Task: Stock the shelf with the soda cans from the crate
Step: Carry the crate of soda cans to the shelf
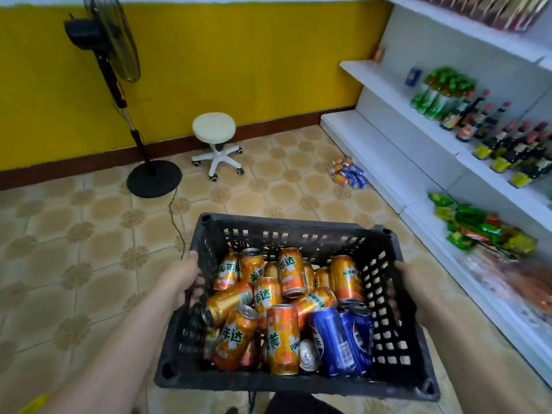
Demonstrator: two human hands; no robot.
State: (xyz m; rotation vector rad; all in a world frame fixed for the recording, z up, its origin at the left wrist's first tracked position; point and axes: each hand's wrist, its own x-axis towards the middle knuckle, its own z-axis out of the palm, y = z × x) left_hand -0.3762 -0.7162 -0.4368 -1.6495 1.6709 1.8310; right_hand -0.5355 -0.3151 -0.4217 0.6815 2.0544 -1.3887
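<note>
Step in hand: the person is carrying the black plastic crate of soda cans above the tiled floor, with the white shelf unit standing to the right.
Left grip: the left hand is closing around the crate's left wall, thumb over the rim and fingers hidden on the outside.
Right grip: the right hand is pressing against the right wall; I cannot tell how the fingers are wrapping, as the wall is covering them.
Cans: orange soda cans are lying jumbled in the crate, with two blue cola cans near the right corner closest to the person.
Doing it well: keeping the crate level is probably mattering most, since the loose cans are likely shifting weight; setting it down just beside the lowest shelf looks wise before picking any out.
Already near the shelf: a small cluster of cans is lying on the floor against the bottom shelf.
Hard to make out: the crate's underside, the lower layers of cans and the shelf's right end are hidden or cut off; the products on the shelves are blurring.
Obstacles: a stool and a standing fan are standing well apart, by the yellow wall.
</note>
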